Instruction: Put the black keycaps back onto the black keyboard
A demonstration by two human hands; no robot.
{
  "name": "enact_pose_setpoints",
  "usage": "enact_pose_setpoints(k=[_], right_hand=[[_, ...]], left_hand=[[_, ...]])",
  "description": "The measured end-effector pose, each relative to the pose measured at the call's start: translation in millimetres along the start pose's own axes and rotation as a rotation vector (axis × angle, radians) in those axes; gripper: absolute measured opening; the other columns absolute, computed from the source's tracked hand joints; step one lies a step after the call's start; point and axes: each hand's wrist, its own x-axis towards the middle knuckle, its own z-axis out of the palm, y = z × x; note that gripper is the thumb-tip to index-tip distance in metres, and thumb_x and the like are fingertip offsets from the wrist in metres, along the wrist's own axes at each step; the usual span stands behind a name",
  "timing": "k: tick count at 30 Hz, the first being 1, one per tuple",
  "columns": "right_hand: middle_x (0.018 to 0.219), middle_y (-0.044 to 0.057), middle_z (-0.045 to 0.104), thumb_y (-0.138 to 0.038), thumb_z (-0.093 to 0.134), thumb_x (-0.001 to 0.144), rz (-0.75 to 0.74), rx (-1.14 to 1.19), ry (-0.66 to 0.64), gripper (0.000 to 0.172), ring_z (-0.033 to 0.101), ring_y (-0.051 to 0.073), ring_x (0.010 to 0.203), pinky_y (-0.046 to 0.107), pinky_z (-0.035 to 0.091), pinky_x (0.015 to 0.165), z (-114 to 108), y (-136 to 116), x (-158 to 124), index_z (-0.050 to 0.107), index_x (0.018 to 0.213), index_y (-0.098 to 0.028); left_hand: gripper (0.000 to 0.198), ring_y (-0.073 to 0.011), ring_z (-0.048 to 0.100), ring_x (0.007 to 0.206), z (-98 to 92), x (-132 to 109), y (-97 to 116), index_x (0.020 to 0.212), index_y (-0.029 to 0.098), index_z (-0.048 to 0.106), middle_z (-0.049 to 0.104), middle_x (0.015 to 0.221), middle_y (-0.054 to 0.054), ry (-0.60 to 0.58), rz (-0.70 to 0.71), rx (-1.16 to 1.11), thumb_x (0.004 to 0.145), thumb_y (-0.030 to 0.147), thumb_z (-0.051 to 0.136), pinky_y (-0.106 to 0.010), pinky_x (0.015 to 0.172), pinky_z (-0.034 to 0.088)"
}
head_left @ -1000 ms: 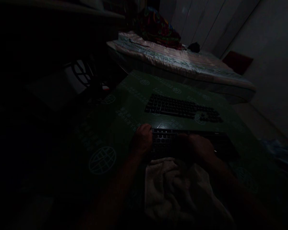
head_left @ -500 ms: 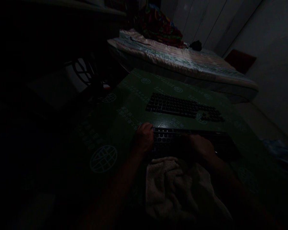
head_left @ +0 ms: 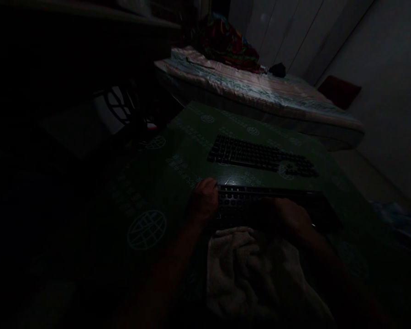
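Observation:
The scene is very dark. My left hand is curled round the left end of a black keyboard frame with rows of empty sockets, lying on a green printed mat. My right hand rests on the frame's middle, fingers bent down onto it; whether it grips anything small is hidden. A second black keyboard with its keys on lies farther back on the mat. A pale crumpled towel lies just in front of my hands.
Behind the mat stands a low bed with a light sheet and a heap of colourful cloth. A dark red cushion lies on the floor at right. A patterned chair back shows at left.
My right hand has shifted slightly right and nearer along the frame. My left hand stays on the frame's left end. The view wobbles a little.

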Motion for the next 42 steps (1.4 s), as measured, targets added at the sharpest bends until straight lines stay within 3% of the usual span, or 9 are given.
enact_pose_setpoints(k=[9, 20, 42], right_hand=[[0.096, 0.007, 0.067, -0.023, 0.042, 0.079, -0.007, -0.003, -0.001, 0.03, 0.063, 0.024, 0.087, 0.028, 0.041, 0.063, 1, 1, 1, 0.062, 0.101, -0.027], [0.095, 0.008, 0.067, -0.023, 0.043, 0.078, -0.009, 0.003, -0.012, 0.029, 0.063, 0.022, 0.086, 0.027, 0.042, 0.063, -6, -18, 10, 0.063, 0.099, -0.024], [0.092, 0.008, 0.067, -0.025, 0.043, 0.079, -0.03, -0.059, -0.041, 0.027, 0.064, 0.023, 0.083, 0.026, 0.038, 0.056, -2, -11, -1, 0.061, 0.099, -0.025]], left_hand=[[0.02, -0.0181, 0.054, 0.093, -0.7, 0, 1, 0.091, 0.016, 0.057, 0.06, 0.097, -0.007, 0.007, -0.006, 0.006, 0.082, 0.015, 0.039, -0.034, 0.087, 0.045], [0.019, -0.0185, 0.055, 0.091, -2.7, 1, 2, 0.089, 0.015, 0.057, 0.06, 0.095, -0.008, 0.002, -0.002, 0.018, 0.083, 0.015, 0.039, -0.034, 0.084, 0.045], [0.017, -0.0166, 0.054, 0.089, -0.2, 0, 1, 0.086, 0.016, 0.057, 0.06, 0.092, -0.006, 0.005, 0.011, 0.009, 0.081, 0.012, 0.041, -0.031, 0.084, 0.045]])
